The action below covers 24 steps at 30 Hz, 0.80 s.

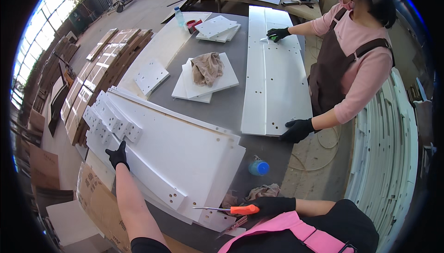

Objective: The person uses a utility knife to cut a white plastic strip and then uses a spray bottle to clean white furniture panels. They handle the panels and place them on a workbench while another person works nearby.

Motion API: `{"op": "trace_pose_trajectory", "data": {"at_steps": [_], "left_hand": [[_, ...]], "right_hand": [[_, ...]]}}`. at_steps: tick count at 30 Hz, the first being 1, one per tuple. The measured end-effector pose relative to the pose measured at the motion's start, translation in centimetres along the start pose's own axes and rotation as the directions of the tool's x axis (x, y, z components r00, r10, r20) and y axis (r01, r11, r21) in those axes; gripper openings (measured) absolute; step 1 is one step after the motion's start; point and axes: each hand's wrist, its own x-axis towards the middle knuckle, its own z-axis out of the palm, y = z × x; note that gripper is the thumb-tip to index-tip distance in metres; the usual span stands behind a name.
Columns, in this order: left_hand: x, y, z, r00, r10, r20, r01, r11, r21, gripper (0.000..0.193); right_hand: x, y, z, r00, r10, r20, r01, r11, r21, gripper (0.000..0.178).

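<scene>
Screwdriver [244,210], bright orange handle with a slim metal shaft: gripped by the handle in the right hand [272,206], black-gloved and closed, at the near edge of the work; shaft pointed left, its tip seen over the near end of the white panels.

Cloth [264,191], crumpled, grey-brown: laid just beyond the right hand.

Strip [157,181], long, narrow, white, drilled with holes at its near end: laid along a stack of broad white flat panels [185,146]. Its far end is touched by the left hand [118,155], black-gloved, thumb and forefinger spread; no object is seen grasped in it.

Plates [133,133], small, white, drilled with dark holes: grouped on the panels just beyond the left hand.

Bottle [259,168], clear with a blue cap: set right of the panels on the grey flat tabletop [203,110].

Boards [228,74], white, roughly square, stacked askew: topped by a bunched brown rag [206,68].

Board [277,86], long, white, drilled: steadied at the right by a co-worker [330,68] in pink sleeves and a brown apron.

Packs [95,79], brown and white, flat, stacked: placed left of the tabletop.
</scene>
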Motion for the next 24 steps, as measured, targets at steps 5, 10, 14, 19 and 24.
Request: {"op": "trace_pose_trajectory", "data": {"at_steps": [5, 10, 14, 19, 24], "left_hand": [[2.0, -1.9, -0.2, 1.0, -0.015, 0.007, 0.016, 0.999, -0.049, 0.123], [-3.4, -5.1, -1.8, 0.994, 0.087, -0.071, -0.096, 0.987, -0.129, 0.12], [-9.9, -5.9, -4.9, 0.988, 0.084, -0.13, -0.079, 0.996, 0.04, 0.106], [-16.7, -9.7, -7.9, 0.986, 0.089, -0.14, -0.101, 0.991, -0.085, 0.093], [-23.0, -16.5, -8.7, 0.974, 0.111, -0.2, -0.137, 0.983, -0.123, 0.094]], "right_hand": [[1.6, 1.0, -0.9, 0.991, 0.115, 0.074, -0.108, 0.99, -0.093, 0.047], [2.7, -1.7, -0.2, 0.997, 0.055, 0.059, -0.034, 0.953, -0.3, 0.041], [2.7, -4.7, 1.2, 0.992, 0.039, 0.117, 0.003, 0.94, -0.341, 0.044], [2.0, -6.3, 3.0, 0.96, 0.245, 0.136, -0.158, 0.875, -0.457, 0.046], [0.7, -6.7, 4.2, 0.969, 0.204, 0.139, -0.101, 0.841, -0.532, 0.046]]}}
